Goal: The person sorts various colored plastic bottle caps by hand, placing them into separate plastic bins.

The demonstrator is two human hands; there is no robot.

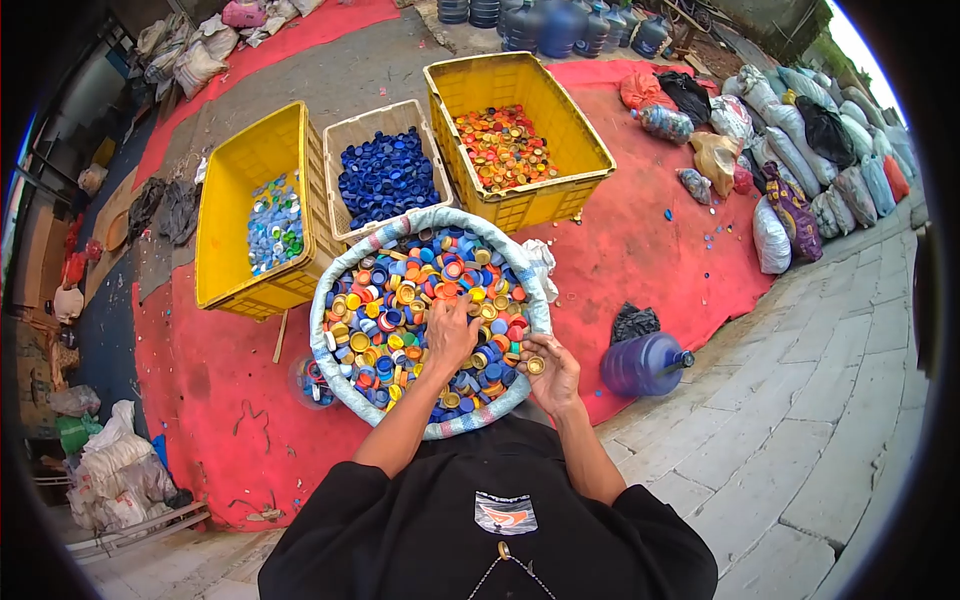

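A round tub (327, 372), its rim wrapped in pale cloth, is filled with mixed bottle caps (400, 290) in blue, yellow, orange, red and white. My left hand (452, 335) reaches over the middle of the pile, fingers bent down and drawn together among the caps; what they grip, if anything, is hidden. At the tub's right rim, my right hand (556, 378) holds a gold-yellow bottle cap (536, 365) at its fingers. Behind the tub, a white crate (337, 145) contains dark blue caps.
A yellow crate (225, 225) on the left has light blue, white and green caps; another yellow crate (580, 130) has orange and red ones. A purple water jug (640, 364) lies right of the tub on the red mat (680, 265). Filled sacks (795, 145) line the right.
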